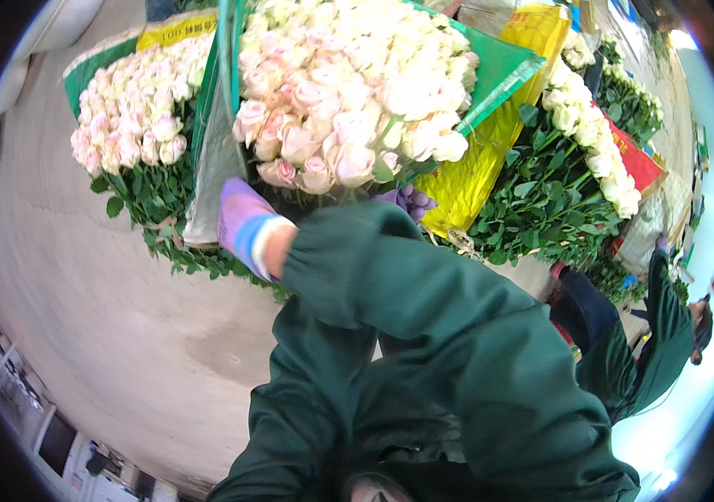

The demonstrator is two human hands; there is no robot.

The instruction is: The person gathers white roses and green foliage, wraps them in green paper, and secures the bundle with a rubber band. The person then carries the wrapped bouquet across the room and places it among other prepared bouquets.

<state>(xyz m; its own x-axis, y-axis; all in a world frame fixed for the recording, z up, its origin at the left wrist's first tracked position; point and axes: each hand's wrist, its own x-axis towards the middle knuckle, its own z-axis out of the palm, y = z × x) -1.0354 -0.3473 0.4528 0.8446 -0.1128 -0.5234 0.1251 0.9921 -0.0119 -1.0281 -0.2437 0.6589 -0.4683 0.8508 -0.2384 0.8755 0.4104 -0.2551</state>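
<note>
My forearms cross in dark green sleeves, both hands in purple gloves. My right hand (245, 227), at the left with a blue and white cuff, touches the lower edge of a grey-green woven plastic sheet (219, 169); its fingers are hidden. My left hand (415, 202) shows only partly beyond the sleeve, fingers bent, below the right part of a large bunch of pale pink and cream roses (344, 106). What its palm touches is hidden. Green sheeting (501, 69) flanks the bunch, and a yellow woven sheet (470, 188) lies right of my left hand.
Pale pink roses (131, 125) with leafy stems stand at the left. White roses (583, 125) lie at the right, near a red sheet (636, 163). A co-worker in dark green (664, 351) is at the far right. Concrete floor (112, 282) shows at the left.
</note>
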